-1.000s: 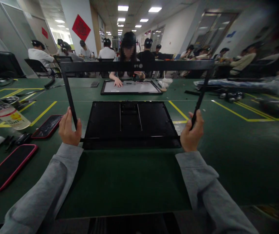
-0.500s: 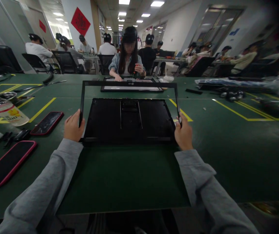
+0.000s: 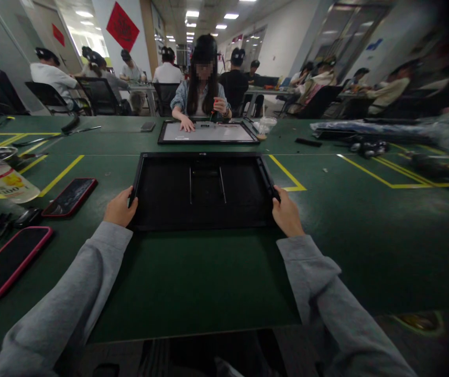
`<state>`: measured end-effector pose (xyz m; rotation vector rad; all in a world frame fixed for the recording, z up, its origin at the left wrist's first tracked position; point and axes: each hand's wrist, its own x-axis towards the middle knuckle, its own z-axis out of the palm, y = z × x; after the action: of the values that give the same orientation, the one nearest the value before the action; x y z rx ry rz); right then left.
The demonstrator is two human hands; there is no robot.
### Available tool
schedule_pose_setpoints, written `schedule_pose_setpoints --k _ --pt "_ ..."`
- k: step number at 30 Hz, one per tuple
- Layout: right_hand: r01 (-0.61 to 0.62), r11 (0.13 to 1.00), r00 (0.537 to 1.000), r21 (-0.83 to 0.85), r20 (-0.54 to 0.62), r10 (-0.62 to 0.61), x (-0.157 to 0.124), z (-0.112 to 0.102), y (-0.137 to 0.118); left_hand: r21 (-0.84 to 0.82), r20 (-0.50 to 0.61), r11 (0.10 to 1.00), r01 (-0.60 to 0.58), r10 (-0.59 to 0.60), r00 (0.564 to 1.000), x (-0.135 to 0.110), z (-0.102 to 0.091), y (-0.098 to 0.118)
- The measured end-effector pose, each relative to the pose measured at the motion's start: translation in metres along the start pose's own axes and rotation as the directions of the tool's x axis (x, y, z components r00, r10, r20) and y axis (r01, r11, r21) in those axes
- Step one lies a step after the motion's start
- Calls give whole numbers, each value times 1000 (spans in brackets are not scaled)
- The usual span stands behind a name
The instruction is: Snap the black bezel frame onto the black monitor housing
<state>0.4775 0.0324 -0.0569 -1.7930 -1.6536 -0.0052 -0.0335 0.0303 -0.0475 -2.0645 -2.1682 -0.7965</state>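
A thin black monitor bezel (image 3: 200, 155) lies over a black monitor back cover (image 3: 165, 193) on the green table. My left hand (image 3: 121, 208) grips the bezel's left side, thumb on top and fingers curled round the outer edge. On the opposite side, my right hand (image 3: 287, 212) is closed on the bezel's right edge in the same way. Inside the cover, two thin metallic strips run along a raised middle part. Whether the bezel sits flush all round the cover I cannot tell.
Across the table (image 3: 208, 293) a person holds a red-handled screwdriver (image 3: 212, 108) over a monitor panel (image 3: 216, 132). At left lie two phones (image 3: 70, 197) and a plastic bottle (image 3: 6, 180). A drink cup (image 3: 266, 125) stands at the back; plastic-wrapped parts (image 3: 346, 130) lie right.
Both hands have lowered the bezel's raised far edge toward me, down onto the back cover. The bezel now lies over the cover instead of tilting up above it.
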Motion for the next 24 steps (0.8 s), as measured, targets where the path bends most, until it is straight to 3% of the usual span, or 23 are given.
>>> schedule_pose_setpoints --k 8,24 --pt "24 999 1000 29 -8 -23 2 6 8 116 68 993 36 -45 997 0 -2 1" --pt "1 999 1000 44 -14 -1 4 5 10 50 65 995 86 -89 994 1 -3 -1"
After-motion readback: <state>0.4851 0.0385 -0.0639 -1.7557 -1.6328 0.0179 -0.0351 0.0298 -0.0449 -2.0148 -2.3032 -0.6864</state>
